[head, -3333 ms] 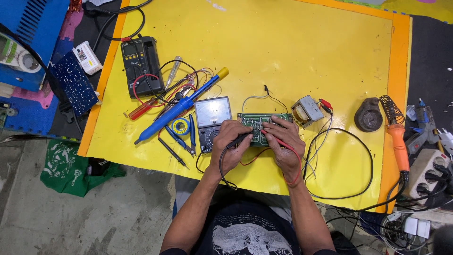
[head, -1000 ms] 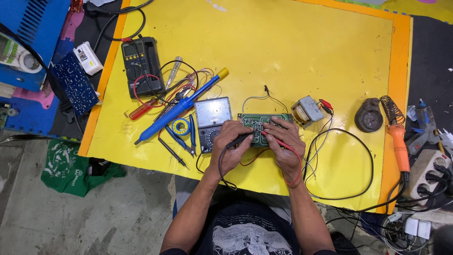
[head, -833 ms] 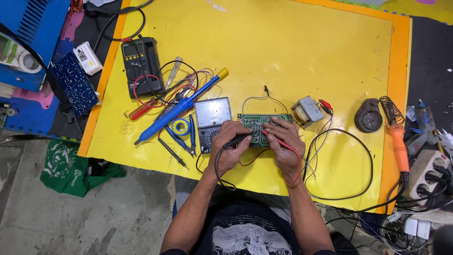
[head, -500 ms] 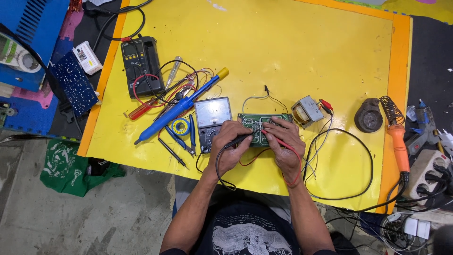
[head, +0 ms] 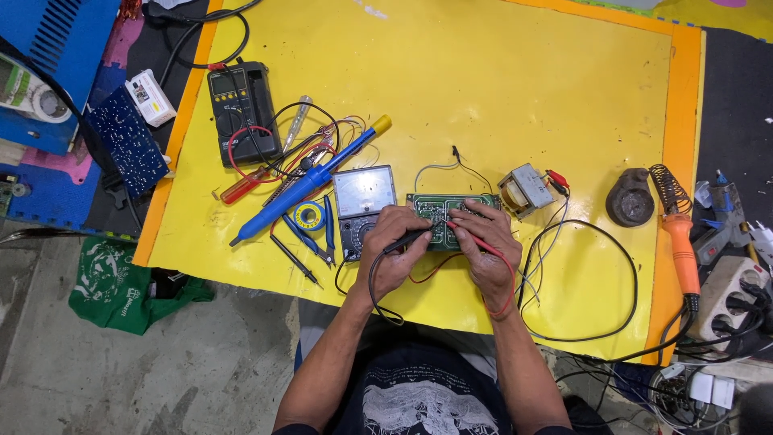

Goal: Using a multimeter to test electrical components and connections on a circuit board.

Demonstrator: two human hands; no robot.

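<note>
You have one view only, from the camera on your head, looking almost straight down over your forearms onto the yellow mat (head: pixel 499 89), from high enough to take in nearly the whole mat. Your body sits at the bottom edge of the frame, the mat's far edge near the top. The clutter at the right margin is probably cut off by the frame.
</note>
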